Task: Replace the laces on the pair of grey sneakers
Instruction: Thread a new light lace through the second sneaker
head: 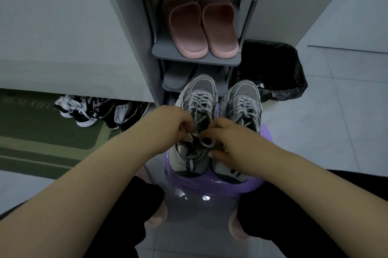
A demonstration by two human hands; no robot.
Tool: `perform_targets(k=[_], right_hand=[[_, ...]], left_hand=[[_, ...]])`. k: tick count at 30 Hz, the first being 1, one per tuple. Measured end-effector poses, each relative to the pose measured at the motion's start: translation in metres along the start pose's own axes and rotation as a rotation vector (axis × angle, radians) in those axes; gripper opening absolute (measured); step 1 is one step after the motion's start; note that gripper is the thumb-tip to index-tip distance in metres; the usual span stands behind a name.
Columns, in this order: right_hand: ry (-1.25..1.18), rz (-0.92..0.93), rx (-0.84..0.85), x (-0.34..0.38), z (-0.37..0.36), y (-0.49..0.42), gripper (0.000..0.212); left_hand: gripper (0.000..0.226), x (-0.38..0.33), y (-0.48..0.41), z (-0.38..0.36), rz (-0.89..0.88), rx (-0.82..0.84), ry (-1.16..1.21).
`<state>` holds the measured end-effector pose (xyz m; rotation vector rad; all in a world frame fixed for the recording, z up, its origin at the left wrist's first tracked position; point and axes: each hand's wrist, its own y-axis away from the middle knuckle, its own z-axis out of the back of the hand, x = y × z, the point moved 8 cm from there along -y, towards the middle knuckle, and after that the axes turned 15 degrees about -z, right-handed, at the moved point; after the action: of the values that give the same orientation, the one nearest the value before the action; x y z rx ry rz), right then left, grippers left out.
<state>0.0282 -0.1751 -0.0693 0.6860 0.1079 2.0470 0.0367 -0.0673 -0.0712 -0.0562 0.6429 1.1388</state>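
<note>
Two grey sneakers stand side by side on a purple stool (210, 184), toes pointing away from me. On the left sneaker (196, 98) the grey-white lace (206, 142) lies loose near the tongue. My left hand (168, 127) pinches that lace with curled fingers at the shoe's opening. Opposite it, my right hand (226, 138) also pinches the lace, with its thumb low against the shoe's inner side. The right sneaker (243, 102) is laced and untouched, its heel partly hidden under my right hand.
A grey shoe rack (195, 58) right behind the stool holds pink slippers (199, 26) and grey slippers below. A black-lined bin (273, 68) stands at its right. Dark sneakers (94, 113) lie on a green mat (42, 142) at left. My knees flank the stool.
</note>
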Motion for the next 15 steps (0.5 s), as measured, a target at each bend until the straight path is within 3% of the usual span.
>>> perform_targets(k=[2, 6, 8, 13, 15], right_hand=[[-0.024, -0.019, 0.015, -0.004, -0.001, -0.001, 0.042], [-0.238, -0.085, -0.106, -0.007, 0.006, -0.005, 0.023], [-0.325, -0.129, -0.173, -0.011, 0.009, -0.007, 0.016], [-0.191, -0.101, -0.215, -0.005, -0.003, -0.009, 0.016], [-0.168, -0.061, -0.210, 0.000, -0.006, -0.007, 0.018]], left_hand=[[0.019, -0.004, -0.004, 0.000, -0.028, -0.035, -0.007], [0.015, -0.008, -0.011, 0.005, -0.079, -0.193, -0.056], [0.014, -0.011, -0.015, 0.004, -0.112, -0.195, -0.130], [0.003, -0.028, -0.013, 0.004, -0.347, -0.260, -0.408], [0.014, -0.026, -0.013, -0.008, -0.358, -0.211, -0.478]])
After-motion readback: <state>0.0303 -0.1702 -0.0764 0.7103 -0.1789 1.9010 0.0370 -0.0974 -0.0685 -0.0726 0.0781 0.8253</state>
